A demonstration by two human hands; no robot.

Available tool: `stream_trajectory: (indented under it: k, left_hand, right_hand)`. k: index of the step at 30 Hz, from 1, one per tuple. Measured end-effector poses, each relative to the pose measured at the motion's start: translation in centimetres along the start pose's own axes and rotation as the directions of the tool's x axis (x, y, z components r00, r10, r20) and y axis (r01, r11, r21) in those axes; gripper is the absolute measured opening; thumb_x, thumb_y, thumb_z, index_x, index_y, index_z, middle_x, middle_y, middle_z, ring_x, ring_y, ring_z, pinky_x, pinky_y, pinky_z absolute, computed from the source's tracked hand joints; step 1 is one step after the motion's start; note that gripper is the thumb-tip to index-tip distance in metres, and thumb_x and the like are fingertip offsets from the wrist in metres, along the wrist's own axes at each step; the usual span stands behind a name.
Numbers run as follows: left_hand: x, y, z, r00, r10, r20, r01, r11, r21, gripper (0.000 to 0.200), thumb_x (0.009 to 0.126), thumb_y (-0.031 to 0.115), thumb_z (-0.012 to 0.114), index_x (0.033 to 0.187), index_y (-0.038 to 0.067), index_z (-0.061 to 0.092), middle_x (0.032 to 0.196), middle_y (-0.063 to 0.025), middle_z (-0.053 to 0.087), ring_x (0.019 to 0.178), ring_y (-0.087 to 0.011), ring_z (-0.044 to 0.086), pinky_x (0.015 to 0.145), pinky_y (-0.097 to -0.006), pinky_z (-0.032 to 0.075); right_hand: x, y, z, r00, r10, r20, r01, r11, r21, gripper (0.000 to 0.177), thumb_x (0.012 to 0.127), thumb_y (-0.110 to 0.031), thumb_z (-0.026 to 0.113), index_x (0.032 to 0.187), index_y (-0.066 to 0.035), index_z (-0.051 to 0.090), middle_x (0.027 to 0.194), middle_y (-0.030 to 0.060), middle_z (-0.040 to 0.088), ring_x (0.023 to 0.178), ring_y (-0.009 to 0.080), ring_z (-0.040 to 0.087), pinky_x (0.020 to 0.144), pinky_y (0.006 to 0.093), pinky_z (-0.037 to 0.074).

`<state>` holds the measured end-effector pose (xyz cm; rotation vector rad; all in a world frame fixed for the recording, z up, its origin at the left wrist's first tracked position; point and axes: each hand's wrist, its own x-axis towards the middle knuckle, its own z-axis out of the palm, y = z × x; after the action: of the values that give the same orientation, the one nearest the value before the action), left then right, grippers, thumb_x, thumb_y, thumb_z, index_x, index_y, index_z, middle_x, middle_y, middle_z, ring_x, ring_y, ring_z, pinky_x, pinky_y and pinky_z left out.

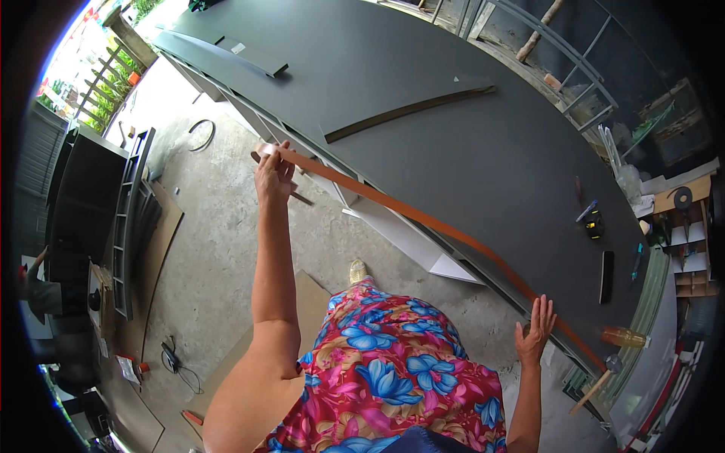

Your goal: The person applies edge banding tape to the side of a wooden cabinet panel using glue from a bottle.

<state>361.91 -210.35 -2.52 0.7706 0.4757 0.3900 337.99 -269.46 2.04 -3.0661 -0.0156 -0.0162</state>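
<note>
- Worktop: long, dark grey, broad surface running diagonally across the view. Near edge faces the person.
- Orange-brown strip: the piece being handled. Long, narrow; runs along the near edge of the worktop, from the left hand past the right hand to the lower right corner. Lies slightly bowed. Judgement: light, even tension between the hands should take out the bow; too hard a pull could drag the far end out of line.
- Dark strip: curved, lying on the worktop, apart from the orange-brown one.
- Left hand: pinches the strip near its upper left end, just outside the worktop edge. Best held level with the surface, so the strip does not twist or crease.
- Right hand: fingers extended, thumb apart, over the strip near its lower right end. Pressure cannot be told. A flat, light touch would steady it without kinking.
- Hammer: beside the strip's lower right end; strip best guided clear of it.
- Bottle: on its side, close to that same end.
- Tape measure: on the worktop, well apart from both hands.
</note>
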Motion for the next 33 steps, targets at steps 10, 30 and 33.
stream_trajectory:
  k: [10, 30, 33]
  left_hand:
    - [7.5, 2.2, 0.4, 0.978, -0.156, 0.135, 0.134, 0.978, 0.163, 0.02, 0.089, 0.012, 0.051, 0.109, 0.012, 0.054, 0.113, -0.0011, 0.062, 0.081, -0.0083, 0.057, 0.08, -0.027, 0.039]
    - [23.3, -2.0, -9.8, 0.475, 0.109, 0.873, -0.841, -0.235, 0.487, 0.04, 0.083, 0.014, 0.052, 0.121, 0.001, 0.046, 0.119, -0.0189, 0.049, 0.109, -0.0326, 0.048, 0.095, -0.0373, 0.039]
    - [22.3, -2.0, -8.9, 0.751, 0.079, 0.656, -0.659, 0.013, 0.752, 0.042, 0.089, 0.019, 0.045, 0.125, -0.002, 0.044, 0.128, -0.0211, 0.045, 0.118, -0.0338, 0.044, 0.1, -0.0362, 0.035]
  right_hand:
    - [0.3, -1.9, -0.8, 0.994, 0.09, -0.055, -0.09, 0.996, -0.011, 0.081, 0.067, -0.011, 0.069, 0.138, -0.012, 0.032, 0.145, 0.0126, 0.023, 0.134, 0.0327, 0.021, 0.109, 0.0506, 0.019]
    - [0.3, -3.6, 0.6, 0.935, 0.284, -0.214, -0.259, 0.956, 0.138, 0.066, 0.073, -0.023, 0.07, 0.133, -0.02, 0.043, 0.142, 0.0159, 0.028, 0.13, 0.0356, 0.027, 0.104, 0.0487, 0.026]
    - [0.2, -4.0, 1.0, 0.923, 0.328, -0.203, -0.308, 0.943, 0.122, 0.068, 0.073, -0.024, 0.07, 0.135, -0.022, 0.04, 0.143, 0.0152, 0.025, 0.131, 0.0352, 0.025, 0.105, 0.0514, 0.024]
